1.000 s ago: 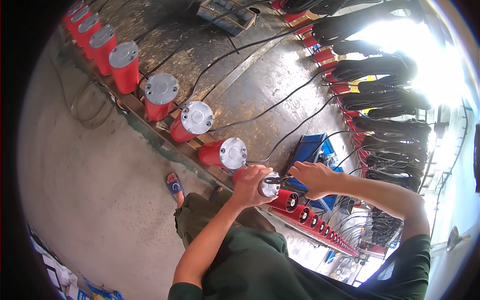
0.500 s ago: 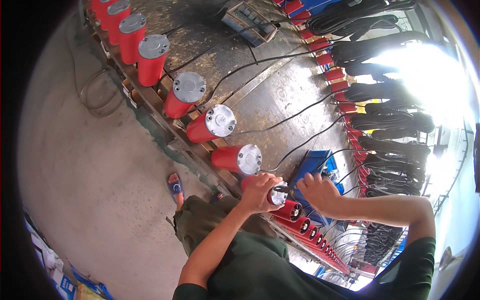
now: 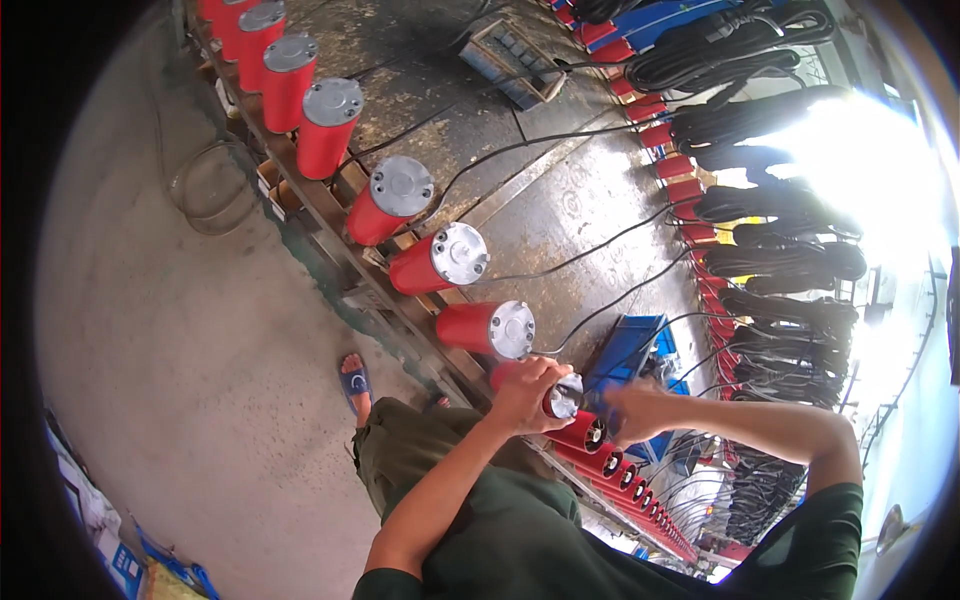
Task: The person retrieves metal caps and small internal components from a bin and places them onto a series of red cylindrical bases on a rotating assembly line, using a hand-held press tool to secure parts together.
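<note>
Here's the red cylinder (image 3: 556, 400) with its silver end cap, low in the middle of the view, lying on the wooden rack (image 3: 330, 215) at the near end of a long row. The left hand (image 3: 525, 392) wraps over the top of it, fingers curled down around the body just behind the cap. The right hand (image 3: 630, 405) sits just beside the cap on the other side; it's blurred, so I cannot tell whether its fingers pinch anything or stay spread.

Next along the row comes a matching red cylinder (image 3: 487, 328), then another (image 3: 438, 260), and more stand further up the rack, each with a grey round cap. Thin black cables (image 3: 590, 250) trail from them across the wet, shiny floor (image 3: 560, 200). Just behind the right hand sits a blue crate (image 3: 635, 350). Below the hands, a line of smaller red units (image 3: 610, 462) runs off toward the lower right. Along the right side, coiled black cable bundles (image 3: 760, 205) hang in a row. At lower left, a foot in a blue sandal (image 3: 355, 385) rests on the concrete.
</note>
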The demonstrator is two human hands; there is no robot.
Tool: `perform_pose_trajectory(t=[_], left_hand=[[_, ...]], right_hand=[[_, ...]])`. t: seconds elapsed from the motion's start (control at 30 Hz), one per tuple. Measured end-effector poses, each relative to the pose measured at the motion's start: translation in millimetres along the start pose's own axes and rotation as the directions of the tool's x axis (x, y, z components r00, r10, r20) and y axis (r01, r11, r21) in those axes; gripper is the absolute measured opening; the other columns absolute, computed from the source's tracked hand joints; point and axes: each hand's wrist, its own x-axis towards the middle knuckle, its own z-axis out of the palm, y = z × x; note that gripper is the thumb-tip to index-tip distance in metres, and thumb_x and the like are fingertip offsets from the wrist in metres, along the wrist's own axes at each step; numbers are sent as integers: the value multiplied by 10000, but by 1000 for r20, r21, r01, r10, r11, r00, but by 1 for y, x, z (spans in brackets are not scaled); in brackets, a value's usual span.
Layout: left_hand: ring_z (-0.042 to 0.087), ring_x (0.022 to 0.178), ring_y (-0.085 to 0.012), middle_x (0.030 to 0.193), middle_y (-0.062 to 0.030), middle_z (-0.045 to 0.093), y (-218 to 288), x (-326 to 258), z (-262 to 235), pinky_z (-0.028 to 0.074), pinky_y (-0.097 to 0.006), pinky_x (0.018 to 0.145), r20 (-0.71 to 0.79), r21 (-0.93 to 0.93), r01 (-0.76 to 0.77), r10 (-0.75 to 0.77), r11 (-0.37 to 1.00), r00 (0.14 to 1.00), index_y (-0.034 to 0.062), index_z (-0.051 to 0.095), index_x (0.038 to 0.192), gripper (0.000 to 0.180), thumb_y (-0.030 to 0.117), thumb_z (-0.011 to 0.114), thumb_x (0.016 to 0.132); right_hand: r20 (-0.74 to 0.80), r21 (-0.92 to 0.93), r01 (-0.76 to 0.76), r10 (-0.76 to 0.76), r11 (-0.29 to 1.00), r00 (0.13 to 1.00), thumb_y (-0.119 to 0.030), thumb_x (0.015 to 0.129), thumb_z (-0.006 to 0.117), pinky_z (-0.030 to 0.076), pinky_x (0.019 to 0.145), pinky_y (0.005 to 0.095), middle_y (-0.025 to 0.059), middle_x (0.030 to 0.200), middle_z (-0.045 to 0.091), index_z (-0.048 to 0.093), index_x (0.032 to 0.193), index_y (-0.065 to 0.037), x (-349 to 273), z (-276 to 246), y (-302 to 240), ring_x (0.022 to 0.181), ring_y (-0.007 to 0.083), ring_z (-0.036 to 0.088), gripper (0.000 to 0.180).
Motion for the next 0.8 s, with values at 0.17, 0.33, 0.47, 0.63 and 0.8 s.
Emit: perform_pose_trajectory(t=[0.17,0.33,0.47,0.63,0.8], left_hand=[[638,1168,-359,1250,-115,647,2,0,-2,510,-474,1009,-2,-32,7,-7,999,1000,119,606,1343,817,295,980,639],[638,1180,-357,1265,-120,648,4,0,-2,518,-474,1004,15,-25,-7,7,1000,1000,118,605,1345,811,300,977,647],[646,1173,-369,1267,-126,653,4,1,0,523,-475,999,56,8,-20,20,1000,998,121,596,1363,810,309,961,665],[659,1172,-359,1245,-122,665,-2,1,5,530,-495,985,-17,118,-167,170,979,985,166,683,1236,512,215,808,742],[657,1229,-378,1298,-130,673,-25,-7,29,511,-524,1065,-159,-99,-445,427,890,890,188,686,1232,417,219,762,823]], right_hand=[[-63,-139,-134,126,981,990,-118,886,708,487,588,313,117,931,647,606,1068,-29,0,4,-14,764,167,622,227],[-324,-509,-218,49,833,945,-117,854,704,545,666,358,149,1015,681,615,1128,-14,-15,-1,-28,793,221,651,306],[314,949,-309,-161,53,936,-155,896,621,394,480,199,106,997,672,620,1007,49,2,1,-7,657,96,525,232],[-149,539,-184,-308,-822,939,-140,925,585,450,562,227,92,950,579,605,999,30,3,18,-57,726,138,564,187],[-577,363,-197,-385,-911,720,-209,936,623,447,568,251,94,945,608,585,952,-24,27,60,-50,730,141,577,189]])
